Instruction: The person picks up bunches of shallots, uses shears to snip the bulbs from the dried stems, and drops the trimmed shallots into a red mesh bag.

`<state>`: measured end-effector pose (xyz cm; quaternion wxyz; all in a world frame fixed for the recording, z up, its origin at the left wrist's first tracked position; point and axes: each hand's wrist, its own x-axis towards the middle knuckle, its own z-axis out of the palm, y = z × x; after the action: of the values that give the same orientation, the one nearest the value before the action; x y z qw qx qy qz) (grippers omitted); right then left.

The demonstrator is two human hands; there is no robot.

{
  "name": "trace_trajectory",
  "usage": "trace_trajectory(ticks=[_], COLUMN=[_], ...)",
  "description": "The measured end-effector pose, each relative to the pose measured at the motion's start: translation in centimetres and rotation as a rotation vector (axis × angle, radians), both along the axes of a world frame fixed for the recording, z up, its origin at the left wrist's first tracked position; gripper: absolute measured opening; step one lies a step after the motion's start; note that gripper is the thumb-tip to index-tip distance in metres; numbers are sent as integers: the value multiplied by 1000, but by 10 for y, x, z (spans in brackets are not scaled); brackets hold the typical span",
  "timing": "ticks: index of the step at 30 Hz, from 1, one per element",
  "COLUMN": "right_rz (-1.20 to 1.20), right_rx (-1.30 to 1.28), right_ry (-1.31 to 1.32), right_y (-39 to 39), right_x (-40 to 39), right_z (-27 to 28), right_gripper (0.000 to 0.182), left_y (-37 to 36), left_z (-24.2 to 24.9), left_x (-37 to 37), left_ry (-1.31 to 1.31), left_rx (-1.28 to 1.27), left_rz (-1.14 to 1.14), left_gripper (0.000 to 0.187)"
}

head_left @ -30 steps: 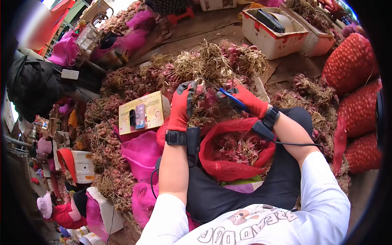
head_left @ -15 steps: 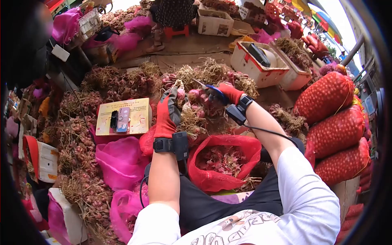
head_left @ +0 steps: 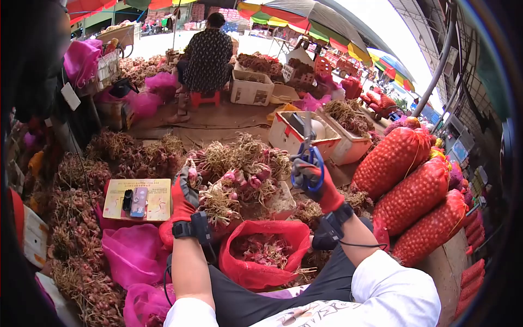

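Note:
My right hand, in a red and dark grey glove, is closed around blue-handled scissors. Their blades point upward, apart from the bulbs. To the left, my left hand, gloved alike, has its fingers curled round a small pinkish shallot, mostly hidden by the glove. Between the hands lies a heap of shallots with dry, straw-coloured roots and stems. Below it, in front of my legs, an open red mesh bag contains loose shallots and trimmings.
A yellow box carrying a phone sits left of my left hand. Pink mesh bags lie below it. Full red sacks are stacked at right. White foam boxes stand ahead, and a person sits farther off.
My view has tilted upward, showing more background. The scissors have swung from pointing left at the heap to upright, and my right hand is farther from my left.

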<state>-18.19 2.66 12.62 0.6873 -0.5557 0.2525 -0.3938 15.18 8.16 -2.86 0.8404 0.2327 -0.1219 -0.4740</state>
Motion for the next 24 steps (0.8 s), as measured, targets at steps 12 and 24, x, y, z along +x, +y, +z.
trace_trajectory(ticks=[12, 24], right_rz=[54, 51], right_rx=[-682, -837], right_ry=[-402, -332], right_y=[114, 111], right_x=[-84, -128], right_z=[155, 168], right_gripper=[32, 34], left_y=[60, 247], left_z=[89, 257], left_x=[-5, -71], left_ry=[-678, -2255], left_rx=[-89, -55], left_rz=[365, 83], left_gripper=[40, 38])
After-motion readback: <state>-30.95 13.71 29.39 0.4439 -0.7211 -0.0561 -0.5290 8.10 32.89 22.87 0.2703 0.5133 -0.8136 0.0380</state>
